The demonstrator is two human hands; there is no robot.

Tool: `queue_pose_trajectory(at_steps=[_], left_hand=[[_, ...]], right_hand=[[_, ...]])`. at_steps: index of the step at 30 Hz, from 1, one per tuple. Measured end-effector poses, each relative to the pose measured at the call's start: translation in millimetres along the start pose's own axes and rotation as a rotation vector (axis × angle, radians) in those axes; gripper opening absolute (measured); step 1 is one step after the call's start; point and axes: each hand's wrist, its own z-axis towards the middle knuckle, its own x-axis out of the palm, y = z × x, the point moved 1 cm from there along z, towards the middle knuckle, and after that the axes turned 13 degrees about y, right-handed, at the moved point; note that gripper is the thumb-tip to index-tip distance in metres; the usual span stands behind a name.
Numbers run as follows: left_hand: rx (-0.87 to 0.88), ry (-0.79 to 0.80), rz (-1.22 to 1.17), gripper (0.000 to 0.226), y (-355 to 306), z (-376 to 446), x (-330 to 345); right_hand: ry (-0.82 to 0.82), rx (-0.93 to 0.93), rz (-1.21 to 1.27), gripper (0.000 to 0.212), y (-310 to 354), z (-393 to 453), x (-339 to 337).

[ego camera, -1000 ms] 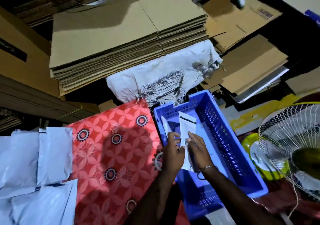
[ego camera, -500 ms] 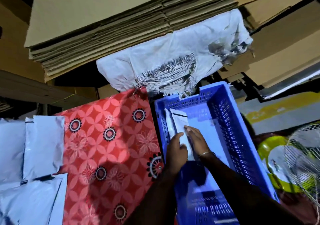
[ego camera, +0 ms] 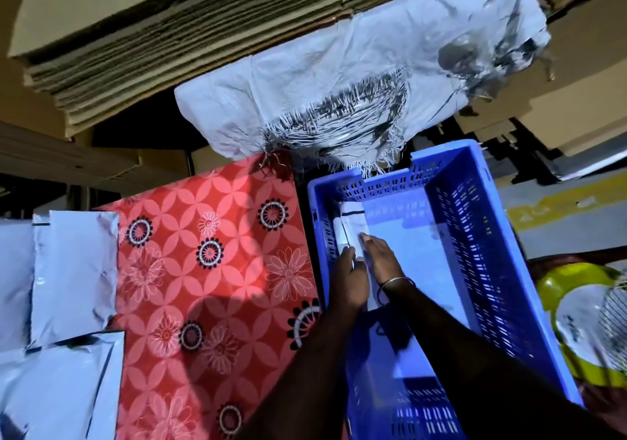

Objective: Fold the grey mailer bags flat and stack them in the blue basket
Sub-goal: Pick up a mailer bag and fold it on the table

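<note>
Compared with half a second back, both hands have pushed a bit deeper into the blue perforated plastic basket (ego camera: pixel 475 236), and the folded mailer now lies lower against the basket's left wall instead of sticking up.

Nearest: the left hand (ego camera: pixel 349 280), fingers curled, its grip pinching the left edge of the folded grey plastic mailer bag (ego camera: pixel 353 225). Just beside it the right hand (ego camera: pixel 381 258), with one thin metal bangle (ego camera: pixel 395 281) on the wrist, lies flat with straight fingers pressing on the same bag, so no clenched grip there. I count two folded pieces in the basket, a narrow one tucked against the wall and the wider one with a dark strip.

Left of the basket is one red floral-patterned cloth (ego camera: pixel 210 270), and beyond that, at the left edge, roughly three unfolded grey mailer bags (ego camera: pixel 74 270).

Farther back: one frayed white woven sack (ego camera: pixel 339 93), then one stack of flattened brown cardboard boxes (ego camera: pixel 152 42). A yellow-green round thing (ego camera: pixel 570 283) sits at the right, too blurred to tell.
</note>
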Motion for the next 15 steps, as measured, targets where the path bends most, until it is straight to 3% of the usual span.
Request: queue_pose_trajectory(at_steps=[7,15], left_hand=[[-0.004,0.024,-0.102,0.051,-4.0,-10.6,3.7],[0.093,0.002,-0.176,0.045,-19.3,-44.6,-0.3]], right_hand=[[-0.073,0.023,0.110,0.043,3.6,0.2,5.4],[-0.227,-0.048,-0.131,0.034,-8.2,-30.4,-7.4]])
